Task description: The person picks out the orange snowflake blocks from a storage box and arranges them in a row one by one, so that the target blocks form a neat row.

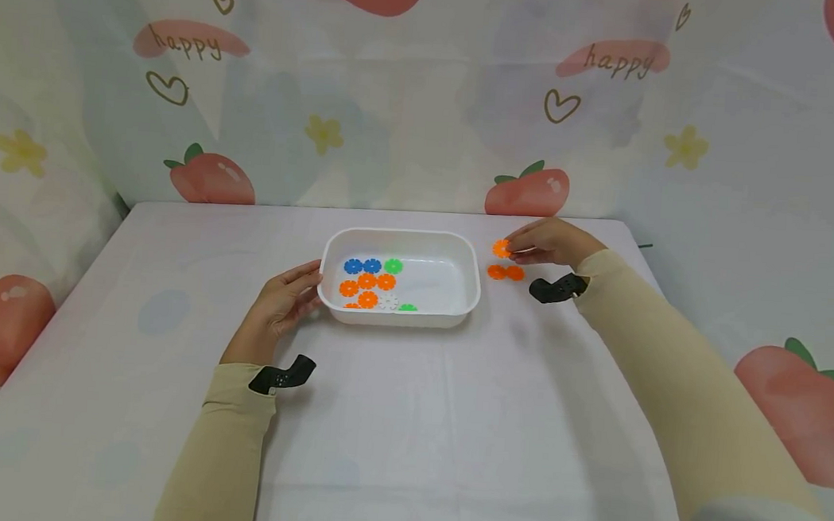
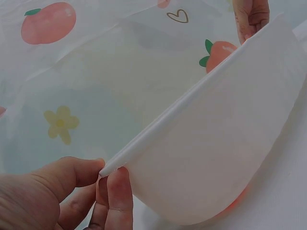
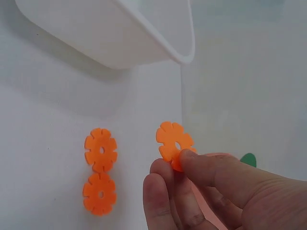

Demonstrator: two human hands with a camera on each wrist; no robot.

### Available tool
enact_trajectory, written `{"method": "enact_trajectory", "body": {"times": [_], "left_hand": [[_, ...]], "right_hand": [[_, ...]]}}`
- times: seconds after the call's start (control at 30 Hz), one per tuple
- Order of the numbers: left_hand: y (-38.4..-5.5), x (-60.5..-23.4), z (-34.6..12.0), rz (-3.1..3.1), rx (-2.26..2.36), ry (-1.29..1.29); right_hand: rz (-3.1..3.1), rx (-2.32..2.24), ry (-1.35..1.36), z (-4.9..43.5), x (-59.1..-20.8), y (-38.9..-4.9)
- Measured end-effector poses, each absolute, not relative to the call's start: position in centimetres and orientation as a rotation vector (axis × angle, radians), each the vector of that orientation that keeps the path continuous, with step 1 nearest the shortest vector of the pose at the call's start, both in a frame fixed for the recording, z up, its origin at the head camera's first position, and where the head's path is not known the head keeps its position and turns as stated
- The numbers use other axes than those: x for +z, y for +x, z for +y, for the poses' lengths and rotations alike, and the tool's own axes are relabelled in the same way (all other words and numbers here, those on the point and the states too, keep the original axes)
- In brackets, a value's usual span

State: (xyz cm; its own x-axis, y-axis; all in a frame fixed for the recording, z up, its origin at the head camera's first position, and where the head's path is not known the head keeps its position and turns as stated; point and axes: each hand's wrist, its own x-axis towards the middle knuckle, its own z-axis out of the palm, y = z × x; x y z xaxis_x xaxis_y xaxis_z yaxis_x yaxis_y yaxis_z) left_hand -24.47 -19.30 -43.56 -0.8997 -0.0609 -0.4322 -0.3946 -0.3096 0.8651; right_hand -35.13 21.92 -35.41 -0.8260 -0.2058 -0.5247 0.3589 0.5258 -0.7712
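My left hand (image 1: 284, 304) grips the left rim of a white plastic tub (image 1: 413, 319), thumb on top and fingers below in the left wrist view. Between thumb and fingertips, my right hand (image 3: 211, 187) pinches an orange notched disc (image 3: 169, 138), a flower-like piece with a small centre hole, held above the table right of the tub. Two more orange discs (image 3: 101, 194) lie on the cloth close by, edges touching. Inside the tub, toward its left, lie several orange discs (image 1: 366, 280), two blue discs (image 1: 354, 266), green discs (image 1: 393, 266) and white pieces (image 1: 388, 300).
A white cloth (image 1: 392, 434) covers the table, whose far edge meets a printed fabric backdrop (image 1: 396, 132). A black wrist camera mount (image 1: 282, 375) sits at the left cuff, and another black mount (image 1: 557, 289) at the right cuff.
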Motion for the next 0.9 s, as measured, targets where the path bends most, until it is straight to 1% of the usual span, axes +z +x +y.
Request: {"method": "enact_trajectory", "body": {"times": [0.27, 0.9], "left_hand": [[-24.5, -43.6, -19.4, 1.706, 2.307, -0.564], [-24.4, -43.6, -19.3, 1.718, 2.307, -0.560]], "right_hand": [[2.210, -1.291, 0.285, 22.7, -36.6, -35.7], [2.206, -1.280, 0.349, 25.1, -38.0, -35.5]]}}
